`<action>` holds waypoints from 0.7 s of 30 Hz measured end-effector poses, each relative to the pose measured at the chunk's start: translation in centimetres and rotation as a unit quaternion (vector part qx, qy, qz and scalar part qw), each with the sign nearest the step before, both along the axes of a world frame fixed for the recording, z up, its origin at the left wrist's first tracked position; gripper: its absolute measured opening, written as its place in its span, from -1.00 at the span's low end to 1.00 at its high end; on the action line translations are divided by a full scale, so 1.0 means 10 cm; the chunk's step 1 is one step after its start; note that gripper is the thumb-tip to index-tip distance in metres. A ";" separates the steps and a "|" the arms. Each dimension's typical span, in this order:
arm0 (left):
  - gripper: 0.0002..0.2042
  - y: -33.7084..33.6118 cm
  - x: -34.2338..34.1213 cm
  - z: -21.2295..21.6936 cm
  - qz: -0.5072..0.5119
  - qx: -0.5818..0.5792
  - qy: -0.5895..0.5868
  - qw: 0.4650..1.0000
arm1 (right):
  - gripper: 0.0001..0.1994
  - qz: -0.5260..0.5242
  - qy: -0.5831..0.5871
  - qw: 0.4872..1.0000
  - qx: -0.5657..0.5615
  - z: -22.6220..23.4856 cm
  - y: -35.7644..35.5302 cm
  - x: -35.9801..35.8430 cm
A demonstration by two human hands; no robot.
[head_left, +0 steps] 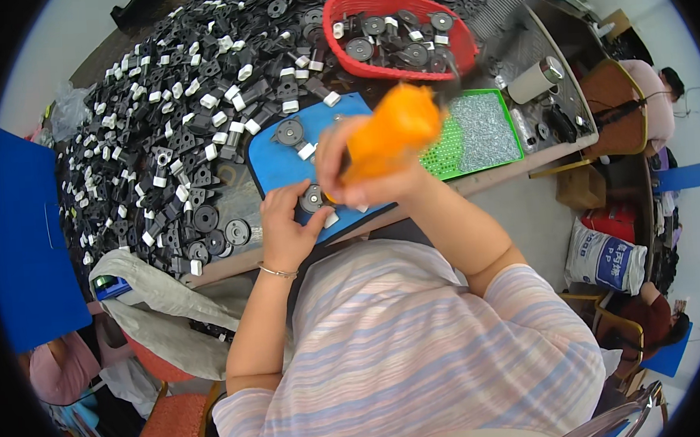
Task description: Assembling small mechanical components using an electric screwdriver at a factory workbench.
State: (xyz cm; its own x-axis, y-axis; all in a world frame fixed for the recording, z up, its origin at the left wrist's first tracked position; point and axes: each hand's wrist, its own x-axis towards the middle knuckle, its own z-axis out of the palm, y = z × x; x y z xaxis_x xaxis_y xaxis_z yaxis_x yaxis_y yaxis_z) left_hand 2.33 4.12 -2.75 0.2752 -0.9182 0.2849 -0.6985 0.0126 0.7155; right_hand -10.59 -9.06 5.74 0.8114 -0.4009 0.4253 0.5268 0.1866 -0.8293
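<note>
My right hand (368, 164) is wrapped around an orange power screwdriver (397, 129), blurred by motion, over a blue mat (272, 163). Its working tip is hidden behind my hand. Beside it, my left hand (287, 222) pinches a black round part (311, 198) with a metal centre, holding it down on the mat's near edge. A white block (331, 219) shows at that part's near side. Farther up the mat lies another black round part (288, 132) with its own white block (307, 151).
A heap of black parts with white blocks (201, 92) covers the table's left and far side. A red basket (398, 73) holds more. To the right are a green tray (486, 165) of small metal pieces and a pale cylindrical bottle (534, 81). Other people sit at both sides.
</note>
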 end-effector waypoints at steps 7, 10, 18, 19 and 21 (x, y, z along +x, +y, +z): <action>-0.52 -0.01 -0.02 0.00 0.005 -0.010 -0.028 1.000 | -0.72 -0.001 -0.029 0.999 -0.031 0.05 -0.02 -0.04; -0.52 0.00 -0.03 -0.02 0.006 -0.015 -0.025 1.000 | -0.71 -0.136 -0.007 0.991 -0.006 0.16 -0.07 -0.05; -0.53 -0.01 -0.04 0.00 0.004 -0.013 -0.025 1.000 | -0.75 -0.470 -0.046 0.879 -0.060 0.08 -0.49 -0.59; -0.53 0.00 -0.04 0.01 0.004 -0.013 -0.027 1.000 | -0.75 -0.472 -0.045 0.878 -0.060 0.08 -0.51 -0.66; -0.53 0.00 -0.04 0.00 0.001 -0.013 -0.029 0.999 | -0.74 -0.459 0.015 0.888 -0.036 0.05 -0.59 -0.79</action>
